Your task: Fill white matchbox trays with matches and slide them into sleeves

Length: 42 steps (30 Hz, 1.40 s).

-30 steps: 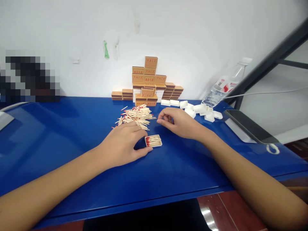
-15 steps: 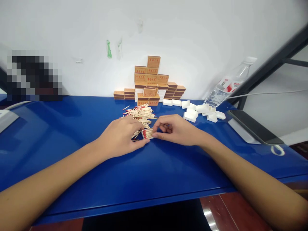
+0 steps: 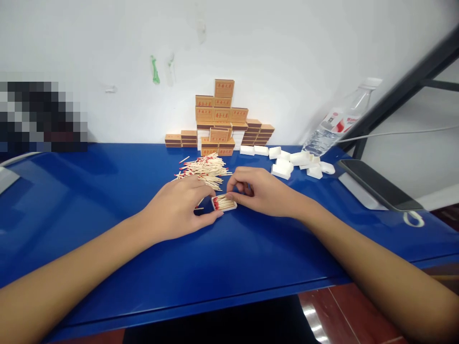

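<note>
Match tray: I see the small white tray (image 3: 230,209) on the blue table (image 3: 229,267), between the two hands, near the loose matches.
Tray matches: a layer of matches (image 3: 224,203) lies inside, red heads leftward; I judge it well filled.
Left hand: the left hand (image 3: 179,205) is partly curled, thumb and forefinger gripping the tray's left end.
Right hand: the right hand (image 3: 263,191) is loosely curled, its thumb tip at the tray's right end; I can't tell whether it pinches a match.
Loose matches: a sizeable heap (image 3: 206,168) lies outside any box, just beyond the left hand.
White trays: several more (image 3: 282,169) lie beyond the right hand; I can't make out their insides.
Matchboxes: many printed boxes (image 3: 222,114) stand stacked against the wall; their contents are hidden from me.
Right side: a bottle (image 3: 335,124) leans near a phone (image 3: 376,184).
</note>
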{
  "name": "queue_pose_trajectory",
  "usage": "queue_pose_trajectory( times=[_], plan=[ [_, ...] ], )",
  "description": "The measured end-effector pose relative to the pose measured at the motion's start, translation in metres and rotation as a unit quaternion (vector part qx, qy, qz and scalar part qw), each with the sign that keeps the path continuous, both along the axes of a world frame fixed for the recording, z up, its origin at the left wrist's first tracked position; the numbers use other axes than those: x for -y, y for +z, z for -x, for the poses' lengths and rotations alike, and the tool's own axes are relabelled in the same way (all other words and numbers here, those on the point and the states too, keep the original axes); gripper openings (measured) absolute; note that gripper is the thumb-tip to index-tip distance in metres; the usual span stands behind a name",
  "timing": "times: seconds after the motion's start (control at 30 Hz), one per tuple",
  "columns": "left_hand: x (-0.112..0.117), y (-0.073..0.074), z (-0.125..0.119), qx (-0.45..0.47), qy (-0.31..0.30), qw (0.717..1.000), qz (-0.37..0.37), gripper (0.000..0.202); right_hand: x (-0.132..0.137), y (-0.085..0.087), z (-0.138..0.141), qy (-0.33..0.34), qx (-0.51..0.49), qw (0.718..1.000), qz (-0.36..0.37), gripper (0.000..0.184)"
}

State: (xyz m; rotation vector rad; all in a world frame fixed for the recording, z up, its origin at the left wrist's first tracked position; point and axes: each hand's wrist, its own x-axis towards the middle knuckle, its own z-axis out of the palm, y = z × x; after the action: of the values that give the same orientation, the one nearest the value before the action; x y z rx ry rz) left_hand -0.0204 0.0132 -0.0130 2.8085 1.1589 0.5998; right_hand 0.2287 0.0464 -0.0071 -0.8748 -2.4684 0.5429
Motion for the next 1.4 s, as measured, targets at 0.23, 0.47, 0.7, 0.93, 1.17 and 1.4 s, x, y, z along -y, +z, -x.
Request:
queue_pose_trajectory(
  times=[0.23, 0.47, 0.7, 0.93, 1.17, 1.4],
  plan=[
    [-0.0004, -0.0011, 0.0002, 0.005, -0.002, 1.0, 0.001, 0.028, -0.0019, -0.0009, -0.0013, -0.001, 0.029, 1.0, 0.0, 0.012],
    [-0.0004, -0.0006, 0.0002, -0.005, 0.001, 1.0, 0.012, 0.028, 0.0017, -0.0014, 0.0017, 0.004, 0.025, 0.999, 0.024, 0.012],
    [-0.0013, -0.0014, -0.0001, -0.006, 0.001, 1.0, 0.009, 0.028, 0.0034, -0.0012, 0.0016, 0.022, 0.019, 1.0, -0.007, 0.013],
    [-0.0009, -0.0012, 0.0, -0.009, 0.002, 1.0, 0.009, 0.03, 0.0047, 0.0001, 0.0004, 0.019, 0.028, 0.999, -0.005, 0.011],
    [-0.0006, -0.0004, 0.0002, -0.007, -0.002, 1.0, 0.004, 0.029, 0.004, 0.002, 0.0007, 0.023, 0.032, 0.999, 0.008, 0.008],
    [0.0021, -0.0003, -0.0003, -0.014, 0.008, 1.0, 0.019, 0.031, 0.006, 0.0025, 0.0019, 0.037, 0.022, 0.999, 0.022, 0.013]
  ],
)
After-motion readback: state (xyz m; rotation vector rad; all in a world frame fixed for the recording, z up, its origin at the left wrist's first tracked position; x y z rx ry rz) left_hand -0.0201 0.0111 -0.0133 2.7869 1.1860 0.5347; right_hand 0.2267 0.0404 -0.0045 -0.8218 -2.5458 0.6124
